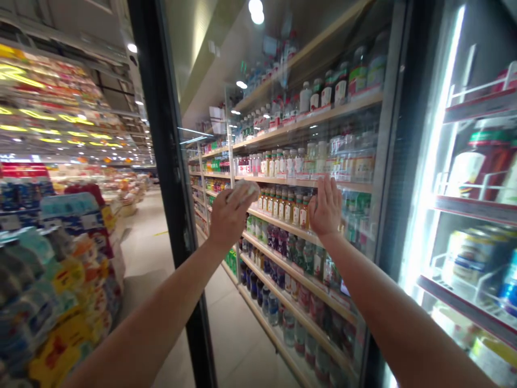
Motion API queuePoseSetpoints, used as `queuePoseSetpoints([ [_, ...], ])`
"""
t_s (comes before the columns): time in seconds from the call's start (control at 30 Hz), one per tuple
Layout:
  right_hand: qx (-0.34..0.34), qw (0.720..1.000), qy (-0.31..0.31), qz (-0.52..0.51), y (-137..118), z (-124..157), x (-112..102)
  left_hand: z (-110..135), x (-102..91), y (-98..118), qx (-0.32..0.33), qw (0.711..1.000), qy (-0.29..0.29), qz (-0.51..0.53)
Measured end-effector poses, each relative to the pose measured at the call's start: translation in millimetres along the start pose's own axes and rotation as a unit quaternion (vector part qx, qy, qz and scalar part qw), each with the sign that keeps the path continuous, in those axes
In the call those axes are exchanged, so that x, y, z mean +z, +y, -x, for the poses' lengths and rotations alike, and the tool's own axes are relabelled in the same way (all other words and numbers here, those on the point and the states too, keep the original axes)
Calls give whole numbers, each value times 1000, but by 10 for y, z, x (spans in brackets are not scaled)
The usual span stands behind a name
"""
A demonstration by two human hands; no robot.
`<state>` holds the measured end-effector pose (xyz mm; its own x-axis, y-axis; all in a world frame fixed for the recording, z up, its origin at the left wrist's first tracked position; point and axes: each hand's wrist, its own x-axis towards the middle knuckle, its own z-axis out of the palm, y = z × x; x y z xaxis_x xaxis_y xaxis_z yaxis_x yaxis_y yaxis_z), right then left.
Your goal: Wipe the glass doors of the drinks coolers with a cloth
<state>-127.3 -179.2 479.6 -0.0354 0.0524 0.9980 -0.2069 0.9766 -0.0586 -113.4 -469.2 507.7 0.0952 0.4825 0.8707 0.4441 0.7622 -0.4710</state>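
In front of me is a glass door point(210, 64) in a dark frame, standing open beside a lit drinks fridge. A crumpled whitish cloth point(245, 191) is bunched in my left hand point(225, 218), whose fingers are closed around it close to the glass. Further right, my right hand point(325, 209) is raised with its fingers stretched out and its palm toward the pane; it looks flat against the glass. Both arms reach forward from the bottom of the view. Rows of bottles point(288, 209) on shelves show in the glass, seen through it or mirrored in it.
On the right, the fridge's wire-railed shelves point(476, 210) hold bottles and cans beside a bright vertical light strip point(434, 156). Left of the dark door frame point(161, 108) runs a pale floor aisle point(145, 253). Stacked packaged goods point(60, 280) line its left side, blurred.
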Motion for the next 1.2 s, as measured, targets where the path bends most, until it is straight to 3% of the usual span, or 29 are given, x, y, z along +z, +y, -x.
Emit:
queuePoseSetpoints([
  [0.13, 1, 1000, -2, -6, 8, -2, -13, 166, 84, 447, 190, 979, -62, 37],
  [0.2, -2, 1000, 2, -3, 14, 0, -13, 164, 90, 575, 233, 967, -94, 39],
  [0.37, -13, 1000, 15, 5, 20, 3, -24, -207, 111, 460, 150, 985, -83, 20],
  [0.47, -31, 999, 20, 10, 25, 16, -51, -430, 179, 411, 159, 984, -64, 48],
  [0.57, -128, 992, 10, -1, 44, 48, -84, -536, 288, 518, 175, 979, -54, 91],
  [0.67, -252, 967, -1, -28, 73, 76, -103, -543, 401, 692, 137, 979, -53, 139],
  [0.77, -270, 961, -15, -51, 93, 84, -109, -502, 411, 760, 110, 975, -35, 191],
  [0.9, -280, 958, -33, -53, 100, 83, -124, -486, 137, 475, 89, 982, -6, 167],
  [1.03, -300, 953, -6, -41, 101, 72, -134, -551, -174, -54, -47, 998, 35, 21],
  [1.1, -311, 949, 6, -42, 77, 79, -138, -553, -222, -252, -105, 994, 22, -30],
  [1.2, -301, 951, 1, -66, -16, 147, -156, -495, -191, -376, -123, 991, 0, -55],
])
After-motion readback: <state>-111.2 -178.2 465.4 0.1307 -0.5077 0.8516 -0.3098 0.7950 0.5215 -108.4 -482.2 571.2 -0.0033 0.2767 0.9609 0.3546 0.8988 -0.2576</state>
